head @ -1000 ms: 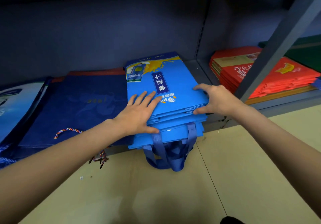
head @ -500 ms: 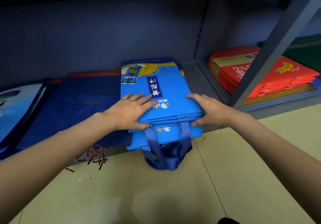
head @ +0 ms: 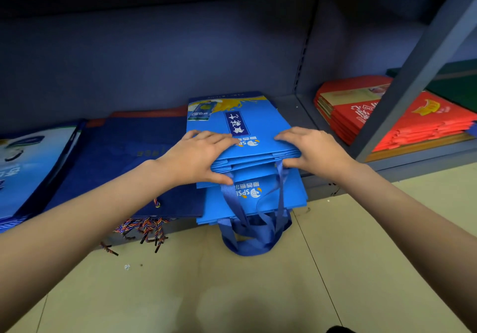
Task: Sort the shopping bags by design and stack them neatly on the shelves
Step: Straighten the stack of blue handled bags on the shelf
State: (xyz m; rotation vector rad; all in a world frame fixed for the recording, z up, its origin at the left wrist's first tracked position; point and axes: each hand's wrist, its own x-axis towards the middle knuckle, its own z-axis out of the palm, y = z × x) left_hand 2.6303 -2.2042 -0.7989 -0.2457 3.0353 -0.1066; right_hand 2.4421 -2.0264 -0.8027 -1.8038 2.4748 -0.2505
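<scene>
Both hands have shifted toward the near edge of the bright blue stack since the earlier frames, and the upper bags have slid back, so the lower bags now jut out in front with their logo exposed.

Shelf (head: 322,185): bottom level, carrying several piles side by side. Red bags (head: 402,123) sit stacked in the bay to the right, beyond the upright post (head: 413,74). Dark navy bags (head: 124,162) lie flat left of centre, their braided cords (head: 144,226) hanging over the shelf edge toward the floor. A pale blue-and-white bag (head: 28,167) lies at far left.

Bright blue bags (head: 247,136): centre of the shelf, just beside the navy pile. The pile is not square; the lower bags overhang the shelf front and their blue handles (head: 253,234) hang down to the floor.

Left hand (head: 198,157): fingers flat on top, thumb tucked under the front edge, gripping the upper bags. Right hand (head: 312,149): the same grip at the right front corner.

Assessment: sorting by design appears largely done on this level. Outstanding, in my judgement: squaring the blue pile, pushing it fully onto the shelf, and tucking in handles and cords.
</scene>
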